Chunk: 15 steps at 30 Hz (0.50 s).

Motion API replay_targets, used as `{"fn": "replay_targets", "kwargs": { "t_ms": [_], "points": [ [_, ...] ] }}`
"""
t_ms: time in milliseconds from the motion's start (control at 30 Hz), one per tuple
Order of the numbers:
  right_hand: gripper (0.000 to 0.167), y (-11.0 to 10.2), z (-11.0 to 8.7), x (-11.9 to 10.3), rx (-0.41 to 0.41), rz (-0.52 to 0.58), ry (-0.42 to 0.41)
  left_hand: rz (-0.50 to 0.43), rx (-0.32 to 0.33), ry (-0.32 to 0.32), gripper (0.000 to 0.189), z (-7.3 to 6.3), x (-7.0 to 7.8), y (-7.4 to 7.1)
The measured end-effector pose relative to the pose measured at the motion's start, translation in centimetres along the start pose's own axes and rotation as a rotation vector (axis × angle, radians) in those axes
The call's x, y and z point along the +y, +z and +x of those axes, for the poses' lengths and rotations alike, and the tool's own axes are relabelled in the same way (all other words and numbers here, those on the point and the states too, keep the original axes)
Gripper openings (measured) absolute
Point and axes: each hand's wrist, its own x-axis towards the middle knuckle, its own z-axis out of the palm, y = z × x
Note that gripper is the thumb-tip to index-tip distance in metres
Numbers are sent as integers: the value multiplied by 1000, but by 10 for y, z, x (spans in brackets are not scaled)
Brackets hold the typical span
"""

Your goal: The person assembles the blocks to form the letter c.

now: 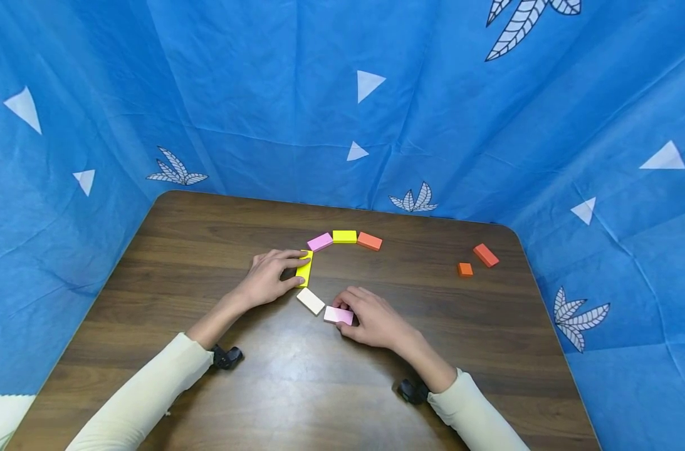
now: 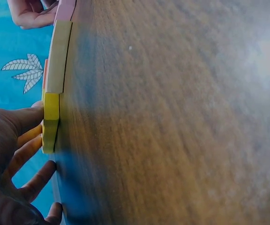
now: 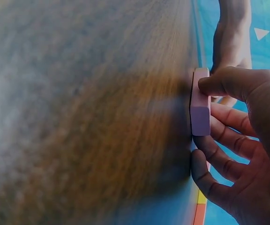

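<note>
My left hand [image 1: 269, 275] pinches a yellow block [image 1: 304, 269], its thumb at the near end and fingertips at the far end. Below that block lies a cream block [image 1: 311, 301], slanted on the table. My right hand [image 1: 370, 316] holds a pink block [image 1: 339, 315] between thumb and fingers, beside the cream block's right end. From the right wrist, the thumb presses the pink block's [image 3: 201, 108] near face, with fingers behind it. In the left wrist view the yellow block [image 2: 51, 117] meets the end of the cream block [image 2: 60, 56].
Beyond the hands, a lilac block [image 1: 320, 242], another yellow block [image 1: 345, 237] and an orange-red block [image 1: 370, 241] form a curve. Farther right lie a red block [image 1: 486, 255] and a small orange block [image 1: 465, 270]. A blue curtain [image 1: 235, 94] surrounds the wooden table [image 1: 207, 225].
</note>
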Motion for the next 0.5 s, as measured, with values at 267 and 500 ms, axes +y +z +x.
{"fn": "replay_targets", "kwargs": {
  "t_ms": [267,500],
  "points": [
    [31,0,2,0,-6,1,1,1,3,7,51,0,-1,0],
    [32,0,4,0,-11,2,10,-4,10,15,51,0,-1,0]
  ]
}}
